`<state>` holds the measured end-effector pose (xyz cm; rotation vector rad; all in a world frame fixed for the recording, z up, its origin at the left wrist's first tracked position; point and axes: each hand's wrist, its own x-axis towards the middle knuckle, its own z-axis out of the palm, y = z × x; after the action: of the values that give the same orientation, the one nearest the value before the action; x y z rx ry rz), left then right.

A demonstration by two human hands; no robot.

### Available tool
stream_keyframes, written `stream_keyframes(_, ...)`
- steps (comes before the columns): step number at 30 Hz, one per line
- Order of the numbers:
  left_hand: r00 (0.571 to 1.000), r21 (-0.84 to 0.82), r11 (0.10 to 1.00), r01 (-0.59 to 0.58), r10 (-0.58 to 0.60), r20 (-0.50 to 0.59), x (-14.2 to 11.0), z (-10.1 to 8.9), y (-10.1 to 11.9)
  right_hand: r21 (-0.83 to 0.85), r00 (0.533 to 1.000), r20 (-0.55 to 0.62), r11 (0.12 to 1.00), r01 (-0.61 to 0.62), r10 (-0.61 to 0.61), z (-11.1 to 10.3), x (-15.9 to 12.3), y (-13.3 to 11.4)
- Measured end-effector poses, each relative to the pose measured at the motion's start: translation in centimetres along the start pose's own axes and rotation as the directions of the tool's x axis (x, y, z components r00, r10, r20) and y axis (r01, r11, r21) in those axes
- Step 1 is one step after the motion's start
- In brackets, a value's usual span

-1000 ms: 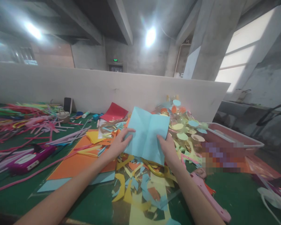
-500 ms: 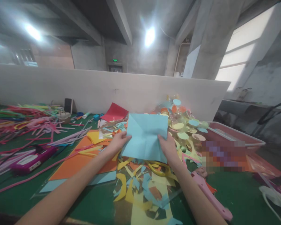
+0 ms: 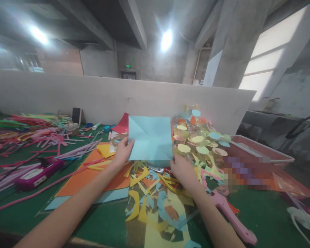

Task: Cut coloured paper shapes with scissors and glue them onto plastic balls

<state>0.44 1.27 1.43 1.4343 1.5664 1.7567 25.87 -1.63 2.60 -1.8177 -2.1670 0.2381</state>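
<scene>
The blue paper stood raised between both hands, near-square, with no clear long axis. The left hand pinched its left edge, thumb in front; the right hand, fingers curled in, gripped the lower right corner. Scissors lay below, nearer the right hand.

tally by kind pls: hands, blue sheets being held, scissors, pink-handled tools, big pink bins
Hands: 2 (left hand, right hand)
Held light-blue sheet: 1
Scissors, partly hidden: 1
Pink-handled tool: 1
Big pink bin: 1
Total: 6
</scene>
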Motion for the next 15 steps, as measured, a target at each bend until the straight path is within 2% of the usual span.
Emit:
stream_keyframes(2, 0.999, 0.019, 1.000, -0.003, 0.004, -0.032, 0.3, -0.1, -0.3, -0.089, 0.996, 0.080, 0.995, 0.048, -0.041, 0.4, -0.6, 0.0)
stream_keyframes(8, 0.994, 0.050, 0.999, 0.008, -0.002, -0.112, 0.5, -0.1, -0.3, -0.152, 0.977, 0.189, 0.980, 0.131, -0.102, 0.5, -2.1, 0.2)
stream_keyframes(11, 0.989, 0.058, 0.998, 0.021, -0.013, -0.145, 0.4, 0.0, 0.0, -0.158, 0.965, 0.228, 0.974, 0.164, -0.126, -0.1, -2.5, 0.2)
stream_keyframes(15, 0.984, 0.057, 0.997, 0.045, -0.035, -0.174, 0.5, 0.0, 0.1, -0.112, 0.928, 0.332, 0.970, 0.217, -0.169, -0.9, -2.7, 0.4)
